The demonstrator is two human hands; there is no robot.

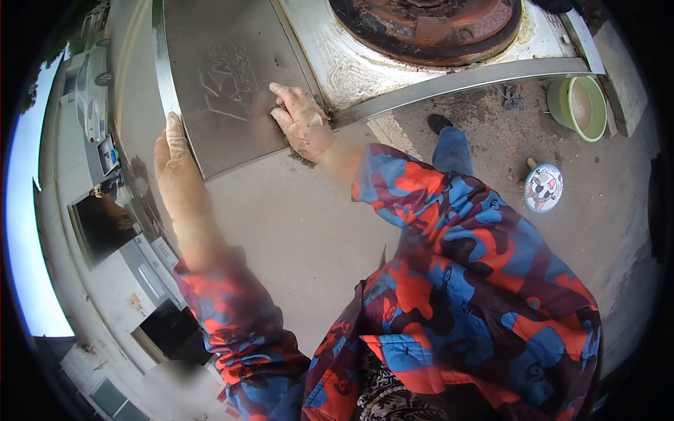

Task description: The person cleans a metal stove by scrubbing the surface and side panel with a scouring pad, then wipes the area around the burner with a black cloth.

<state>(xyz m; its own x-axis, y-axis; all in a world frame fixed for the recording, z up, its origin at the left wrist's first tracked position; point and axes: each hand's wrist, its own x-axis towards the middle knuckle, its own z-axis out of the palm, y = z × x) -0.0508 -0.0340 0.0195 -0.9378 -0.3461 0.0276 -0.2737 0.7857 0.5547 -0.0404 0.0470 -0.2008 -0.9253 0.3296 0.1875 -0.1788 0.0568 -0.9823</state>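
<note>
Outdoors, over grey paved ground (316, 224), with a white car (91, 116) at the far left. Near the far side, left of a grimy white worktop (358, 77) bearing a round rust-brown metal cover (460, 31), see 1 flat dark-grey metal panel (246, 144) with scratched pale marks and a bright silver rim (163, 70) along the left. At the left of this panel, find the left hand (175, 151), laid along the rim, fingers close together and nearly straight; cannot tell whether pinching the edge, as hidden underneath. At the right, near the corner beside the worktop, find the right hand (309, 130), half open, fingers apart and loosely bent over the panel; cannot tell how firmly pressing, and no separate object visible in the grasp. Judging by looks, likely stiff, flat and fairly heavy for its thickness, not fragile, but perhaps slick where greasy or dusty, and possibly sharp at the bare edges. Best held with 2 hands, at the left rim and the opposite right edge, palms flat and fingertips kept off the sharp corners. Farther right, on the ground, note 1 pale-green plastic tub (595, 119) and, nearer, 1 small round stool (544, 188) with a cartoon face on top, both well apart from the hands.
</note>
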